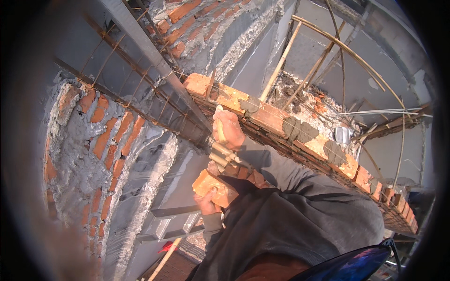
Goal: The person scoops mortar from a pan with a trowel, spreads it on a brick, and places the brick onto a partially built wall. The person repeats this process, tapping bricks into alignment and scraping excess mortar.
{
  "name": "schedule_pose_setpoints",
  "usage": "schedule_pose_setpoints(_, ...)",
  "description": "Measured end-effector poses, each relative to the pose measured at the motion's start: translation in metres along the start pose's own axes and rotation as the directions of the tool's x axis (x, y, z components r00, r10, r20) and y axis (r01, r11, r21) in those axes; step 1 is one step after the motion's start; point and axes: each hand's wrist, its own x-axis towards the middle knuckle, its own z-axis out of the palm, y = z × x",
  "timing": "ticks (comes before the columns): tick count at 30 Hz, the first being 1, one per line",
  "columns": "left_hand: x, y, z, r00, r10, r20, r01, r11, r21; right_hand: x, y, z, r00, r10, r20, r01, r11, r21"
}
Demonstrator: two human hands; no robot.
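Observation:
My left hand (206,202) is closed on an orange brick (216,188), holding it in front of my dark jacket. Farther off, my right hand (228,129) is curled into a fist beside the brick wall (269,114). A tan, handle-like piece shows against its fingers, but what it belongs to is unclear. Patches of grey mortar (302,132) lie along the wall's top course, and a thin string runs over it. A narrow, pointed brown piece (211,84) stands up at the wall's far left end.
Rusty rebar (136,70) and a straight metal bar (140,37) rise at the left corner. Behind them is a rough brick wall (110,136). Bamboo poles (281,61) lean beyond the new wall, above rubble (309,98). Cut bamboo ends (225,152) and several bricks (251,175) lie between my hands.

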Motion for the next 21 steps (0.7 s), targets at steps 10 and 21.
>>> schedule_pose_setpoints(10,0.007,0.0,0.004,1.0,0.009,-0.009,-0.01,0.999,-0.039,-0.013,0.028,0.017,1.0,-0.028,-0.013,0.03,0.99,0.137)
schedule_pose_setpoints(21,0.027,0.015,-0.003,1.0,0.012,-0.025,-0.012,1.0,0.022,0.011,0.016,0.05,0.981,-0.191,0.031,0.189,0.981,0.047)
